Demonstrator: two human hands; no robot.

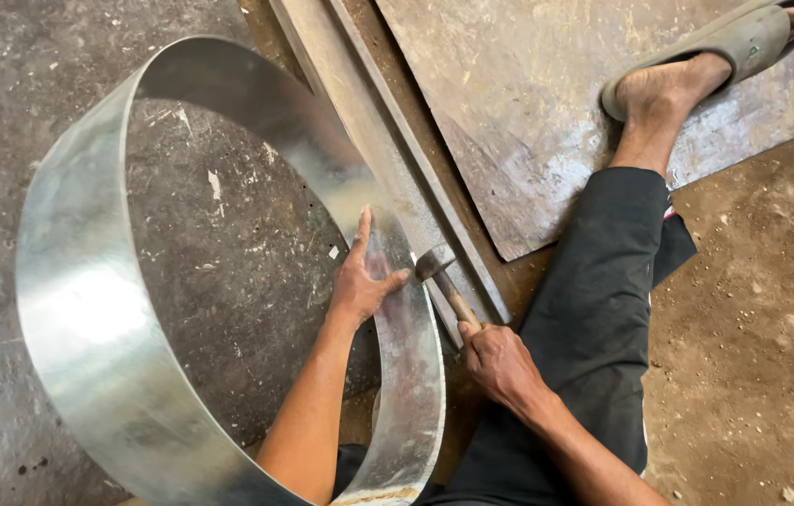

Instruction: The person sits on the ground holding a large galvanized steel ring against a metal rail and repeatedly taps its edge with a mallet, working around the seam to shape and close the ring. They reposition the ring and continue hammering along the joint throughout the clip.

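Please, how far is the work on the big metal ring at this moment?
Done: the metal strip already curves into a closed ring standing on the floor. In hand: the left hand presses flat on the ring's inner wall, and the right hand grips a hammer whose head sits at the ring's outer side, over a steel bar. Left: I cannot tell how much of the wall needs hammering.

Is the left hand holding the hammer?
No, the left hand presses flat on the sheet-metal ring; the right hand grips the hammer.
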